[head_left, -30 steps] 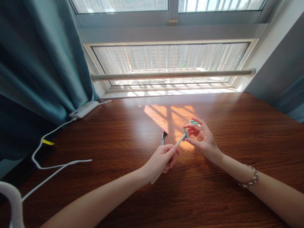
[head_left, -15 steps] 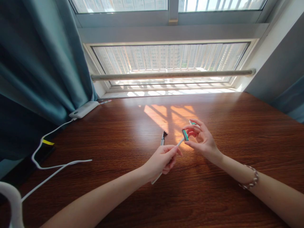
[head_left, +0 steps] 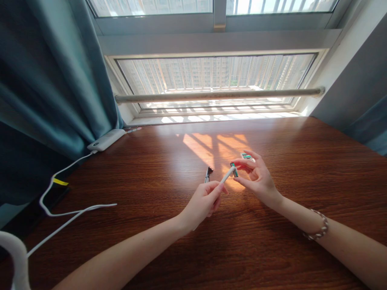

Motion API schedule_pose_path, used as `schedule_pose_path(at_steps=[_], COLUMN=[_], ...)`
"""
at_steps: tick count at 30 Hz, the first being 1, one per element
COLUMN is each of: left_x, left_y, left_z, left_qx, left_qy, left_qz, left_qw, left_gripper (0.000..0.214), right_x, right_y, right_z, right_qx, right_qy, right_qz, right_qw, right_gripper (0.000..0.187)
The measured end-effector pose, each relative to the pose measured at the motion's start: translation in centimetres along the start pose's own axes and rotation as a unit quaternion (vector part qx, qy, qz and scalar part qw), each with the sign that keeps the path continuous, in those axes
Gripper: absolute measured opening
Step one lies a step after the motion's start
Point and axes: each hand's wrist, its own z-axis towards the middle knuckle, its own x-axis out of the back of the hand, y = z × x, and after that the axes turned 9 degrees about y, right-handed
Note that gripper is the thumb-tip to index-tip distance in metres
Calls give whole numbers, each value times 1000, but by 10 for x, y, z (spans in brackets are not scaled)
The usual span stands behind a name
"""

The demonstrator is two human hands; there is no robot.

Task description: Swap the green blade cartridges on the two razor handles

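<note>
My left hand (head_left: 203, 203) is closed round the white handle of a razor (head_left: 226, 176), with its front end pointing up and to the right. My right hand (head_left: 260, 178) pinches the green and black razor head (head_left: 234, 170) between thumb and fingers. Handle tip and razor head meet; whether they are locked together I cannot tell. Just behind my right fingers lies another green piece (head_left: 246, 156), partly hidden, which looks like a second razor head. A slim tool with a black, brush-like tip (head_left: 208, 175) lies beyond my left hand, its lower part covered.
The brown wooden table (head_left: 145, 169) reaches to the window. A white power strip or adapter (head_left: 106, 140) sits by the blue curtain (head_left: 57, 72), with a white cable (head_left: 45, 197) running down the left side. A curved white stand (head_left: 18, 249) fills the lower left corner.
The razor handle has turned in my left hand, so its wider end now overlaps the razor head. The razor head has shifted slightly left and up. More of the green piece behind shows.
</note>
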Motion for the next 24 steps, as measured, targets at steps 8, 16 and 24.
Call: schedule_pose_path(at_steps=[8, 16, 24], left_x=[0, 1, 5], left_y=[0, -4, -5], left_z=[1, 4, 6], left_qx=[-28, -46, -68], left_qy=[30, 64, 74], left_qz=[33, 69, 101], left_qw=[999, 995, 990], left_gripper=[31, 32, 34], right_x=[-1, 0, 3], right_y=[-2, -1, 3], right_z=[-2, -5, -7], right_qx=[42, 72, 89], right_qy=[-7, -17, -21], right_qz=[-48, -92, -126], right_qw=[998, 993, 988], right_gripper=[67, 69, 71])
